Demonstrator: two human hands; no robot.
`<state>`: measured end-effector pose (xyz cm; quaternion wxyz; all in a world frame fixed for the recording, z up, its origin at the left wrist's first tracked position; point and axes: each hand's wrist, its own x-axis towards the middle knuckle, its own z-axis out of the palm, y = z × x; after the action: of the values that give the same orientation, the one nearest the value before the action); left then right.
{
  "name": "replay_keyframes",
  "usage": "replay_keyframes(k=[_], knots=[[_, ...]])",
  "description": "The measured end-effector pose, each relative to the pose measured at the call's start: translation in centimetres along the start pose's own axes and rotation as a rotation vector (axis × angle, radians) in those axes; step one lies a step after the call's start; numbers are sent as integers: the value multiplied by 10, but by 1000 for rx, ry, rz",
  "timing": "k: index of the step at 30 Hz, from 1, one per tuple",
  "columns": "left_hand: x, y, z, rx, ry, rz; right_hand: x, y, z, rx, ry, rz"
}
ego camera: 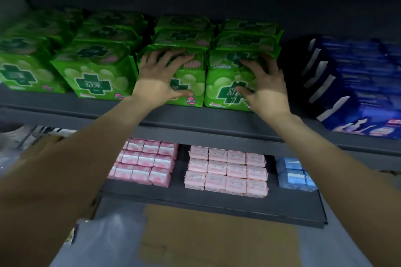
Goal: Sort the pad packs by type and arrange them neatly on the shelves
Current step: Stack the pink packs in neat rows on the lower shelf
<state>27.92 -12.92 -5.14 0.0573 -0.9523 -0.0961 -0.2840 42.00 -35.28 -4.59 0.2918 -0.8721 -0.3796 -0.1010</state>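
Left hand [159, 76] and right hand [263, 84], fingers spread flat, each on a front green pack [191, 84] on upper shelf [65, 107].

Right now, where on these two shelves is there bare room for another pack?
Lower shelf: a bare front strip and a gap between the striped pink packs and plain pink packs. Upper shelf: green packs crowd it; a dark gap borders the blue packs.

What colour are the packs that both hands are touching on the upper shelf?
Bright green packs with a dark green cross, seen best in the head view.
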Motion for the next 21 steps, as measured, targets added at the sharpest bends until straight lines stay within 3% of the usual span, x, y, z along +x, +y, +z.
replay_keyframes(k=[7, 10, 14, 18, 21], knots=[[-3, 16, -18, 9, -94, -124, -12, 3, -11, 34, -97, -25], [2, 36, -18, 20, -21, -64, -6, 13, -30, 78, -50, 1], [15, 57, -8, 30, -50, -4, 21, 30, -47, 69, -40, 35], [15, 61, 5, 3, -8, 3, 54, 32, -39, 137, -283, 134], [18, 62, 10, 3, 23, 12, 63, 20, -30, 188, -345, 126]])
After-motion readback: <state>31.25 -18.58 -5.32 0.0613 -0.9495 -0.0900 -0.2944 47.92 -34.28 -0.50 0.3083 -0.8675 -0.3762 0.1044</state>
